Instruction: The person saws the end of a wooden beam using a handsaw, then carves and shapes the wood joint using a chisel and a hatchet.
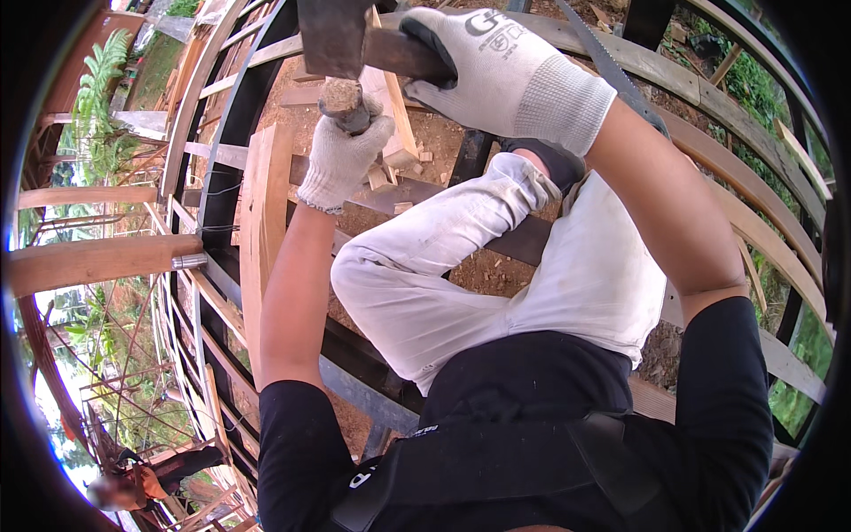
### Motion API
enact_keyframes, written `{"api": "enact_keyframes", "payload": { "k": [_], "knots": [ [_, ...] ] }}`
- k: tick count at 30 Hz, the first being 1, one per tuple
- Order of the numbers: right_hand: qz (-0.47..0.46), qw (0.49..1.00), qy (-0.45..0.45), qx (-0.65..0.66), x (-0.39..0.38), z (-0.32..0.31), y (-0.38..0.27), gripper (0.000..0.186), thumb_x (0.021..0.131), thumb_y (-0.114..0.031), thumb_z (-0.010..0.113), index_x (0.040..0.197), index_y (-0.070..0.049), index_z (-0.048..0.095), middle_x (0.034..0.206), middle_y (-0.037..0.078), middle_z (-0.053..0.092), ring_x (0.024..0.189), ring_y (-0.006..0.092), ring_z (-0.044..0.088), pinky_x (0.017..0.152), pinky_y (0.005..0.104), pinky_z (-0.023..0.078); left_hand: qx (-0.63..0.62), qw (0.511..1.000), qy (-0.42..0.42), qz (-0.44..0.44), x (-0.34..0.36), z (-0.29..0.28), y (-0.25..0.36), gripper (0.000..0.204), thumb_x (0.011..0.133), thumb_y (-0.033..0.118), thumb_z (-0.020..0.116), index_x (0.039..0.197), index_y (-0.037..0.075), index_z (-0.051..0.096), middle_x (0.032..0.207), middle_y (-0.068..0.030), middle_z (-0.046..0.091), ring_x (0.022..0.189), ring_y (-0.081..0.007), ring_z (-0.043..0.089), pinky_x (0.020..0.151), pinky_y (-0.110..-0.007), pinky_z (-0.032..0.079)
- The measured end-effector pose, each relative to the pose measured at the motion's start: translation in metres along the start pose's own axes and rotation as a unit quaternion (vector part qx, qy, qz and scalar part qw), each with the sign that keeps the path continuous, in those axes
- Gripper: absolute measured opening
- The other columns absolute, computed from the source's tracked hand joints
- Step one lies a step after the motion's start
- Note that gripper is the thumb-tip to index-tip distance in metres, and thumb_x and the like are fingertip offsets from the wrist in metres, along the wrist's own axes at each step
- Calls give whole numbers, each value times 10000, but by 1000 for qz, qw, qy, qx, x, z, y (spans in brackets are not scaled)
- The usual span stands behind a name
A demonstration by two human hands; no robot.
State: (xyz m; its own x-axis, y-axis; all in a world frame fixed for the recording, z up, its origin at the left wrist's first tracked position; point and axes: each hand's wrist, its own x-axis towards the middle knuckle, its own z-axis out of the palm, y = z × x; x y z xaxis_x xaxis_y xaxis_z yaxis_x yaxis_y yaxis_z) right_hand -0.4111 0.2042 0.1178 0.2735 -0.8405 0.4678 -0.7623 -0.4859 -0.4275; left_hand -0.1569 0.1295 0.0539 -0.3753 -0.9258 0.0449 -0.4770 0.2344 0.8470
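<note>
In a white knit glove, my left hand [341,160] is closed around the handle of a chisel [341,97]. The worn, blunt butt of the handle points up toward me, and the blade is hidden. My right hand [496,75], also gloved, grips the short handle of a hammer [332,40]. Its dark block head hangs just above the chisel butt; I cannot tell whether they touch. Beyond my left hand lies a pale squared timber [390,115] with cut edges. Small wood offcuts and chips are scattered around it.
A handsaw [607,58] rests by the curved beams at the right. A long plank [264,204] stands beside my left forearm. Dark beams [523,239] run under my crossed legs, with gaps down to brown ground. Another person [146,483] is far off at the lower left.
</note>
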Motion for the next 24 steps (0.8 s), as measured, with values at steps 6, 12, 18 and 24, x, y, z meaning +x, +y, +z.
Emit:
{"api": "enact_keyframes", "payload": {
  "k": [6, 12, 18, 24],
  "knots": [
    [-50, 986, 76, 143, -8, -22, -10, 411, 932, -268, 666, 1172, 31, 519, 912, 251, 683, 860, 430, 682, 768, 472, 542, 32, 999, 16, 22, 9, -5, -10, 171, 869, 145, 755, 985, 40, 686, 834, 14, 679, 751, -65, 631, 688, -271, 527],
    [-3, 980, 83, 180, 2, -22, -11, 431, 894, -215, 693, 1191, 37, 508, 890, 247, 677, 841, 421, 686, 730, 478, 541, 75, 996, 17, 52, 15, 4, -2, 169, 865, 160, 747, 986, 55, 693, 806, 18, 675, 715, -61, 622, 658, -269, 523],
    [58, 996, 45, 58, 2, 1, 1, 565, 927, -266, 694, 1406, -52, 485, 1090, 230, 701, 1022, 363, 704, 911, 424, 567, 91, 995, -13, 33, 18, 9, 10, 163, 861, 141, 738, 995, 67, 681, 803, 34, 664, 724, -47, 614, 649, -262, 512],
    [32, 987, -136, -74, -1, 12, 20, 370, 962, -253, 629, 1260, -39, 578, 1045, 191, 733, 980, 324, 732, 854, 428, 588, 26, 999, -14, 13, 13, 23, -24, 137, 849, 40, 723, 943, 72, 628, 859, 46, 616, 742, -53, 613, 677, -255, 520]
  ]
}}
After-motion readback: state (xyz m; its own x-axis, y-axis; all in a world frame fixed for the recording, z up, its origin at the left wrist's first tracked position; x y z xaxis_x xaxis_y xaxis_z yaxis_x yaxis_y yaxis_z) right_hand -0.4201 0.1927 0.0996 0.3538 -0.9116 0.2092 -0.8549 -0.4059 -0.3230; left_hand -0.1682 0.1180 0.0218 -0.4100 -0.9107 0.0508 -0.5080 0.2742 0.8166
